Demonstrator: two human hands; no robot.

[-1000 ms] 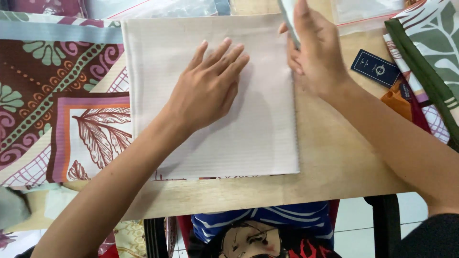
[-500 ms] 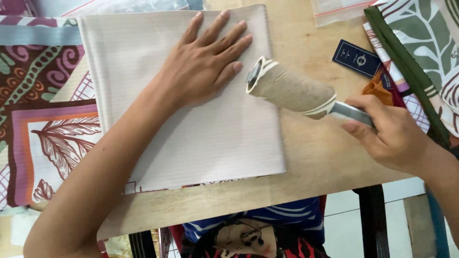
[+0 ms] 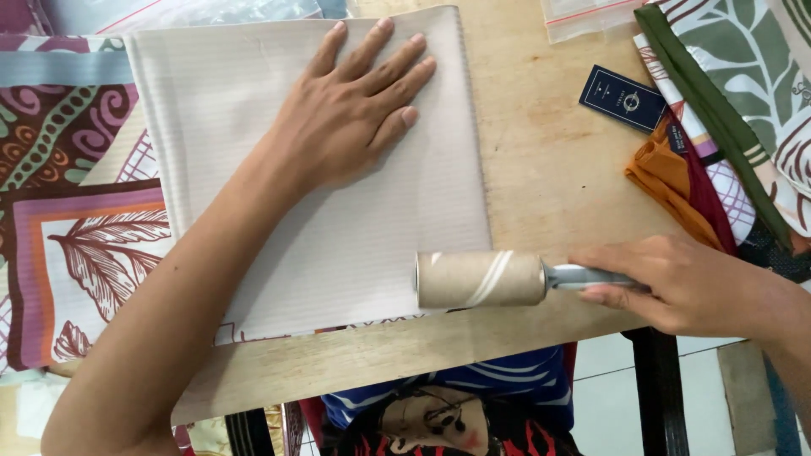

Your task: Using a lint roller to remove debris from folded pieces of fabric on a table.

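A folded pale beige cloth [image 3: 338, 245] lies flat on a wooden table [image 3: 549, 169]. My left hand [image 3: 355, 110] rests palm down on its upper part, fingers spread. My right hand [image 3: 684, 283] grips the grey handle of a lint roller [image 3: 480, 279]. The roller's tan cylinder lies across the cloth's lower right corner, near the table's front edge.
Patterned scarves [image 3: 76, 219] lie under and left of the cloth. At the right sit a dark blue card [image 3: 623, 98], an orange cloth [image 3: 667, 181], a green leaf-print fabric [image 3: 743, 76] and a clear plastic bag [image 3: 587, 13]. Below the table edge there is a printed fabric [image 3: 439, 405].
My right hand has brought the lint roller down from the cloth's upper right to its lower right corner. The left hand has stayed pressed on the cloth.
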